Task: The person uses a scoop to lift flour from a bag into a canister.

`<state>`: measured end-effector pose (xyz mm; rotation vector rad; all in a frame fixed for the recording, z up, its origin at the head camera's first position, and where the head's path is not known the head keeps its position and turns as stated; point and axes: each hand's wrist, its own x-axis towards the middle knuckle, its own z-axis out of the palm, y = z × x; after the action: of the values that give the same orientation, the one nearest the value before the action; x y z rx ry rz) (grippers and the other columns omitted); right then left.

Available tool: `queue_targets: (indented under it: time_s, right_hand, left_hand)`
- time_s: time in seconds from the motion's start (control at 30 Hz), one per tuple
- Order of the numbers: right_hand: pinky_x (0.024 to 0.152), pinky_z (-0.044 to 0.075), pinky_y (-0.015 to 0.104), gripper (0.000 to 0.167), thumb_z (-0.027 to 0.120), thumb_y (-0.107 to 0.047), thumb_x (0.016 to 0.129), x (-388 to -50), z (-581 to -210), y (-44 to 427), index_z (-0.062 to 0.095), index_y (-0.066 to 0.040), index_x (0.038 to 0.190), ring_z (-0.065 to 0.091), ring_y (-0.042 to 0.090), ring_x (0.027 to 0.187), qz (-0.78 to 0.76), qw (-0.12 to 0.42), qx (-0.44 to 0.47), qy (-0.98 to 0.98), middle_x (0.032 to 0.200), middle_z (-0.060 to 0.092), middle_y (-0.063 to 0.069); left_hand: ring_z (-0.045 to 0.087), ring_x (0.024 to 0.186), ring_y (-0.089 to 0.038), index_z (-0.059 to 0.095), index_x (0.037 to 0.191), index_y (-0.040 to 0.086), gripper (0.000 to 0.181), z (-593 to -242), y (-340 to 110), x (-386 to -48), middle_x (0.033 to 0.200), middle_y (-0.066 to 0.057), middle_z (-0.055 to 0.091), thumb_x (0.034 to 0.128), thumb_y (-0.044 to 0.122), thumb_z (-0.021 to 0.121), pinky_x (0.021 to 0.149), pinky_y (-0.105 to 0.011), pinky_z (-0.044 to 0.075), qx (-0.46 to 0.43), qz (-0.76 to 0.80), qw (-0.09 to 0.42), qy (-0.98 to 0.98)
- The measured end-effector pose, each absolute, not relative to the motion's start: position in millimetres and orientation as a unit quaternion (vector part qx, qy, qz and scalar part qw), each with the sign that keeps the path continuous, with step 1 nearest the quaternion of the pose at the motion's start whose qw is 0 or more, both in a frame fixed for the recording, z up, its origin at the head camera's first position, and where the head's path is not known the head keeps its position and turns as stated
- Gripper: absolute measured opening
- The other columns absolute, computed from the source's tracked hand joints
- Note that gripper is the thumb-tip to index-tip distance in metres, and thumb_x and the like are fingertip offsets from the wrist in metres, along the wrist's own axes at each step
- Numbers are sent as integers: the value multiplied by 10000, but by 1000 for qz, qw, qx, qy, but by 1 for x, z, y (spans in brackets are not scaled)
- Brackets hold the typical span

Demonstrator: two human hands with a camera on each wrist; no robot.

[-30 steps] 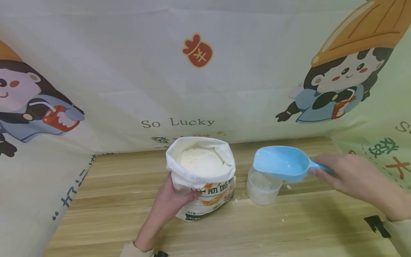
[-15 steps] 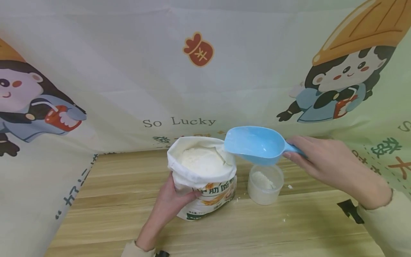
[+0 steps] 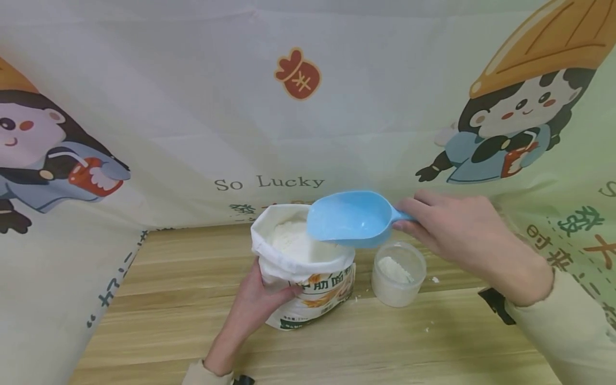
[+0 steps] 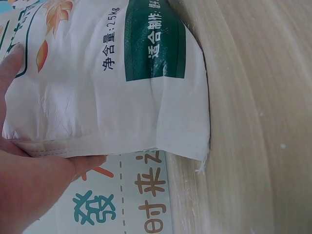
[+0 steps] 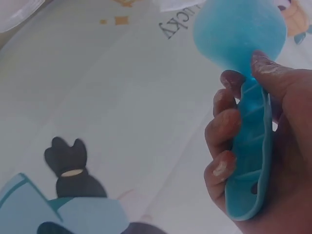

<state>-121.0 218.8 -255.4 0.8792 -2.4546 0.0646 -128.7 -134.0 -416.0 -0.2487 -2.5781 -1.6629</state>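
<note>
A white flour bag (image 3: 317,313) with printed lettering stands upright, its rolled top agape and white flour (image 3: 290,240) inside. My left hand (image 3: 255,299) holds the bag's left side, thumb across the front; in the left wrist view, the hand (image 4: 41,183) wraps the bag's edge. With my right hand (image 3: 454,230) I grip the handle of a light blue scoop (image 3: 353,216), its bowl over the right part of the bag's mouth. In the right wrist view, flour-dusted fingers curl round the scoop's handle (image 5: 251,151). The bowl looks empty apart from a light dusting.
Right of the bag, a clear round tub (image 3: 397,294) holds a small heap of flour (image 3: 394,270). Flour crumbs lie on the wooden table (image 3: 385,347) around it. A printed cloth (image 3: 192,107) rises behind and at both sides.
My right hand has carried the scoop leftward from above the tub to over the bag's mouth. The left hand and bag have stayed in place.
</note>
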Motion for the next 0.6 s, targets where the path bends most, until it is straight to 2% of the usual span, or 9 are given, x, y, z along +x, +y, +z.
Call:
queue_targets:
  time_s: [0.13, 0.2, 0.4, 0.6]
  right_hand:
    - [414, 327, 286, 274, 687, -441, 981, -120, -252, 205, 704, -181, 1064, 456, 118, 551, 10, 263, 322, -910, 773, 546, -55]
    - [413, 330, 284, 225, 790, -345, 919, -119, -250, 197, 705, -168, 1028, 445, 122, 540, 5, 267, 325, -907, 743, 534, -56]
    - [402, 312, 273, 245, 818, -324, 908, -117, -244, 177, 651, -144, 899, 391, 118, 511, -25, 253, 327, -910, 664, 468, -56]
    - [410, 311, 263, 242, 797, -330, 924, -111, -234, 158, 649, -145, 874, 380, 139, 508, -78, 213, 330, -916, 657, 463, -40]
  left_hand:
    - [556, 1294, -304, 459, 1480, 180, 871, -416, -135, -128, 1370, -63, 625, 749, 204, 932, 1083, -586, 434, -83, -543, 32, -835]
    - [559, 1291, -308, 461, 1478, 181, 868, -416, -135, -128, 1369, -62, 627, 749, 208, 932, 1079, -590, 439, -83, -542, 33, -836]
    - [563, 1290, -302, 471, 1464, 174, 843, -416, -134, -129, 1357, -49, 635, 759, 213, 930, 1074, -598, 443, -88, -543, 29, -835]
    - [564, 1284, -304, 474, 1454, 157, 833, -416, -134, -128, 1346, -52, 634, 757, 192, 928, 1072, -600, 443, -92, -549, 30, -830]
